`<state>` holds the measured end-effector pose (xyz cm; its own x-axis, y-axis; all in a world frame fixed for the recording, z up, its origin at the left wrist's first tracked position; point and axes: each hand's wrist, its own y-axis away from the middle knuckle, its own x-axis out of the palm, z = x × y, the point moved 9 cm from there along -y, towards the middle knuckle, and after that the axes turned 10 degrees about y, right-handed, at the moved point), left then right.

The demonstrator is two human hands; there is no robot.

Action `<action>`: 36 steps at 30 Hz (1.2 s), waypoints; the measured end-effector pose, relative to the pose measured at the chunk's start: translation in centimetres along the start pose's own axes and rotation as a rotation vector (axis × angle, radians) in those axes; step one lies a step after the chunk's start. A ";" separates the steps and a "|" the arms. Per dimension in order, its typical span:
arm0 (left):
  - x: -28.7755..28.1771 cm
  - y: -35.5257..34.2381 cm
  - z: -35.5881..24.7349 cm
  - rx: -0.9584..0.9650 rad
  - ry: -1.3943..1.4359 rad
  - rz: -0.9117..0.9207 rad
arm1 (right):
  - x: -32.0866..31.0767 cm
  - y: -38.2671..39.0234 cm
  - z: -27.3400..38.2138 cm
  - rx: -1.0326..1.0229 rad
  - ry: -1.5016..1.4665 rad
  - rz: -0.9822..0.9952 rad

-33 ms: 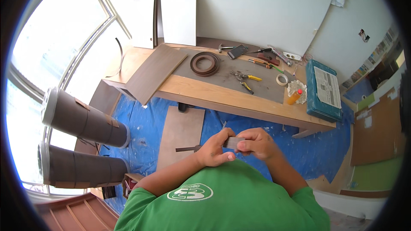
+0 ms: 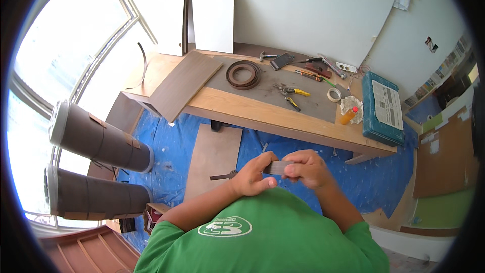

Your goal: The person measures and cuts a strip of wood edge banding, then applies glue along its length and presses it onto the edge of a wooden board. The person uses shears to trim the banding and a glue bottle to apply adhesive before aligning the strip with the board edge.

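Blue tarp floor (image 2: 172,141), hands (image 2: 252,177) (image 2: 305,169) pinching strip (image 2: 277,167)

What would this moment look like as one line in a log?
left hand: grips brown strip | right hand: pinches same strip | below: blue floor sheet | ahead: workbench with tools

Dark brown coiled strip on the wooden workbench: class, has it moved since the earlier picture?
No. The dark brown coiled strip sits the same way left of the yellow-handled pliers.
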<state>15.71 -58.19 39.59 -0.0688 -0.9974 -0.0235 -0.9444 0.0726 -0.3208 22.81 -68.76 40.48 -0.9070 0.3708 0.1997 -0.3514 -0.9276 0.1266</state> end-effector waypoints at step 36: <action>-3.9 2.8 -0.4 -0.078 -0.360 -0.415 | -1.3 0.3 0.3 -0.169 0.188 -0.270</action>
<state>13.17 -54.05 39.13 0.4151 -0.8785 -0.2363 -0.8909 -0.3400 -0.3011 23.96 -69.50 40.60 -0.7977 0.6030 -0.0025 -0.6029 -0.7977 -0.0151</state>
